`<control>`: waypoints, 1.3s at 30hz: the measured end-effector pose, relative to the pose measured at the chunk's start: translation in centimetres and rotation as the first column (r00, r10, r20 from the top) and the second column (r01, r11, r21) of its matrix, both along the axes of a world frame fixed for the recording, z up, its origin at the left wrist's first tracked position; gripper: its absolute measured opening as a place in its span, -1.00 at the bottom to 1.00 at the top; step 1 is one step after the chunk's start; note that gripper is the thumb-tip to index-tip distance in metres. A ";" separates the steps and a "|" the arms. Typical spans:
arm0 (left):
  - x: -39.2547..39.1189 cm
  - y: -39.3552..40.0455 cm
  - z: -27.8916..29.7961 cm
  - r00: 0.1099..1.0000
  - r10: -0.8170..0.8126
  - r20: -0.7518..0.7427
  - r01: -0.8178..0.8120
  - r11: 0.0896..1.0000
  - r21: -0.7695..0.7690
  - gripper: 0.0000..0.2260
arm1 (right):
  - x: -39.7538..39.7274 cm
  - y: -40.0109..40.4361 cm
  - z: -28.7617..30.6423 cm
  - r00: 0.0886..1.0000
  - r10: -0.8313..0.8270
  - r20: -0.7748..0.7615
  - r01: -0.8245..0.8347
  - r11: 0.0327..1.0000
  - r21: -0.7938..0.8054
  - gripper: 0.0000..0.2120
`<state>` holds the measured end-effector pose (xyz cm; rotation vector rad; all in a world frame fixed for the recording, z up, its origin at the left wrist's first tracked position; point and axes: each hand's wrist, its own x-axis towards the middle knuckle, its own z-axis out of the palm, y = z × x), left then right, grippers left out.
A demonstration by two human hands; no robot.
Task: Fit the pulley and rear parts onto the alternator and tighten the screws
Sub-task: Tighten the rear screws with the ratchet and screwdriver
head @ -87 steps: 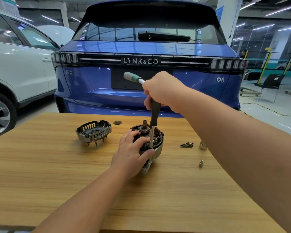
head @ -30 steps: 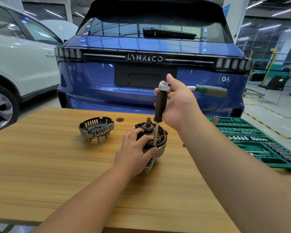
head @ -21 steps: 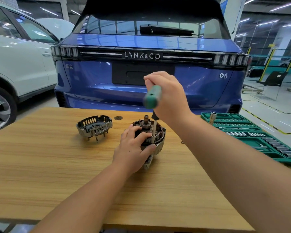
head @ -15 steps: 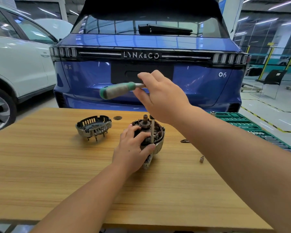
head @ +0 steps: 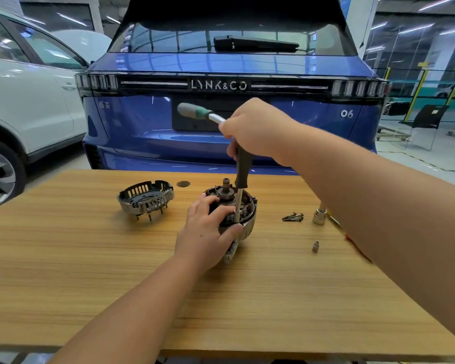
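Note:
The alternator [head: 243, 206] stands shaft-up in the middle of the wooden table [head: 90, 271], its copper windings exposed. My left hand [head: 208, 232] grips its near-left side. My right hand [head: 255, 130] grips the head of a ratchet wrench [head: 197, 112], whose green-grey handle points up and left. From the head a dark extension driver [head: 241, 179] runs straight down to the alternator's near rim. The slotted rear cover [head: 145, 198] lies apart to the left.
A few dark screws [head: 292, 217], a large socket [head: 319, 216] and a small socket [head: 316, 245] lie on the table to the right. A small dark washer [head: 183, 183] lies behind the cover. A blue car [head: 221, 101] stands behind the table, a white car [head: 24, 101] at left.
The ratchet handle has swung round the upright driver, from pointing right, towards me, then to the left. My left hand and the alternator have stayed put.

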<state>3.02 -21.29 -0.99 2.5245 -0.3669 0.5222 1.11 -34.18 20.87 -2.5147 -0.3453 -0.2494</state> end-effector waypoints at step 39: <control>0.3 0.5 0.1 0.999 -0.051 -0.012 0.051 0.998 -0.026 -0.61 | 2.8 -1.7 -7.0 0.960 0.275 0.048 -0.098 0.173 0.980 -0.75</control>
